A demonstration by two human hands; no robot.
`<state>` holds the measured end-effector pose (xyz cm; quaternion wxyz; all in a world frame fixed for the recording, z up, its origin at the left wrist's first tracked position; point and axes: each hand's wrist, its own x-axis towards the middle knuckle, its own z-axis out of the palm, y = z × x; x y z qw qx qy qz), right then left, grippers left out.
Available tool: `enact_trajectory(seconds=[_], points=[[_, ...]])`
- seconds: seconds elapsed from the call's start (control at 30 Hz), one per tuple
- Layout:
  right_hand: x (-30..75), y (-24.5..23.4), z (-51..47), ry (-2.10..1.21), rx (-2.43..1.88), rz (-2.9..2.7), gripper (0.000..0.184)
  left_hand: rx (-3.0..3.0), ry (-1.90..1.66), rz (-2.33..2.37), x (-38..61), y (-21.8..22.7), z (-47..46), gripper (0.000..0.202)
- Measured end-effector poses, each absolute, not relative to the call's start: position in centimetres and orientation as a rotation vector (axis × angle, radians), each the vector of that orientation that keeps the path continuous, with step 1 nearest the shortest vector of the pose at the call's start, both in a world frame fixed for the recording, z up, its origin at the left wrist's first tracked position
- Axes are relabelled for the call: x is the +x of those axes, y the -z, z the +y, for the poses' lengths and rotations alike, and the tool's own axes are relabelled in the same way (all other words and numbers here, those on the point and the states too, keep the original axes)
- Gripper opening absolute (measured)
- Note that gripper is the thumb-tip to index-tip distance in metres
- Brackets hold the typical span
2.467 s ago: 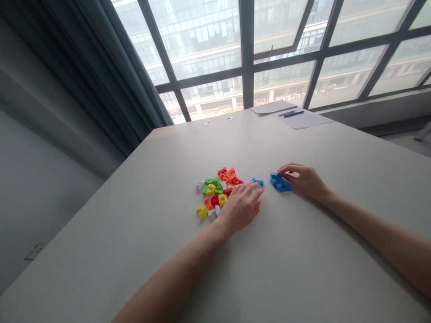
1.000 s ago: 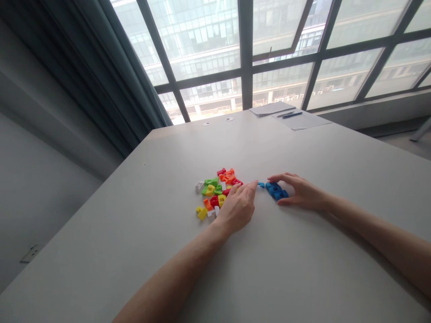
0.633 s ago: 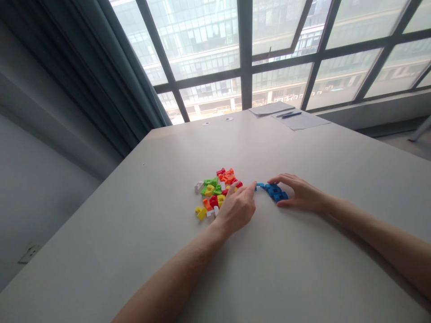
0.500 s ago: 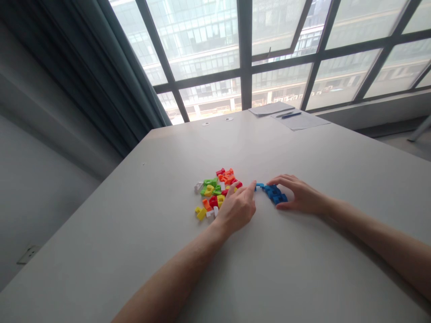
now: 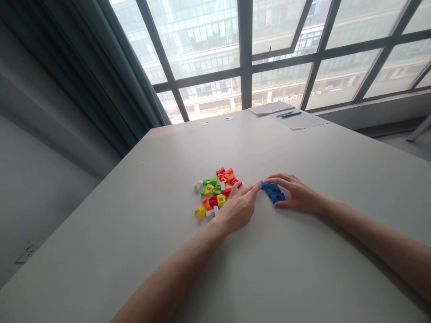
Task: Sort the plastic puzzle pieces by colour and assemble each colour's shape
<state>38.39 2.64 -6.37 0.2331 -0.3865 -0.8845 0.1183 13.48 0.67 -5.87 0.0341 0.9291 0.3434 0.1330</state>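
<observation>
Several small blue plastic building blocks [image 5: 274, 192] sit bunched together on the white table. Around them curves my right hand [image 5: 296, 192], fingertips on the far side and thumb at the near corner. My left hand [image 5: 240, 206] lies low over the table with fingers stretched out. Its index fingertip touches a blue block [image 5: 263, 185] at the left end of the bunch. Left of that hand is a loose pile of blocks: a green one [image 5: 210, 181], a yellow one [image 5: 200, 212], an orange one [image 5: 229, 178], plus red and white pieces. The hand hides part of the pile.
Papers [image 5: 271, 108] and a dark blue pen [image 5: 291, 115] lie at the table's far edge, by the window. Two small round white pieces [image 5: 229, 119] are near that edge. A dark curtain [image 5: 111, 67] hangs at the left, above a wall socket [image 5: 27, 254].
My left hand has slid a little right, pushing the single blue block up against the bunch. My right hand and the blue bunch have shifted slightly left.
</observation>
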Motion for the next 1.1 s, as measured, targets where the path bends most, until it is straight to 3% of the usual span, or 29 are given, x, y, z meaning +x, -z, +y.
enact_trajectory(seconds=[0.17,0.3,0.4,1.1], points=[[38.7,6.1,3.0,-0.432,-1.049,-2.394,0.064,2.883,-0.383,1.059,13.4,6.0,0.7,0.062],[39.4,5.6,3.3,-0.502,-1.096,-2.265,0.04,2.884,-0.434,1.111,13.4,6.0,0.6,0.055],[39.8,5.6,3.6,-0.508,-1.15,-2.189,0.032,2.882,-0.432,1.127,13.5,5.9,0.5,0.051],[39.1,6.6,4.2,-0.543,-1.229,-2.132,0.038,2.937,-0.278,1.126,13.6,5.5,0.8,0.049]])
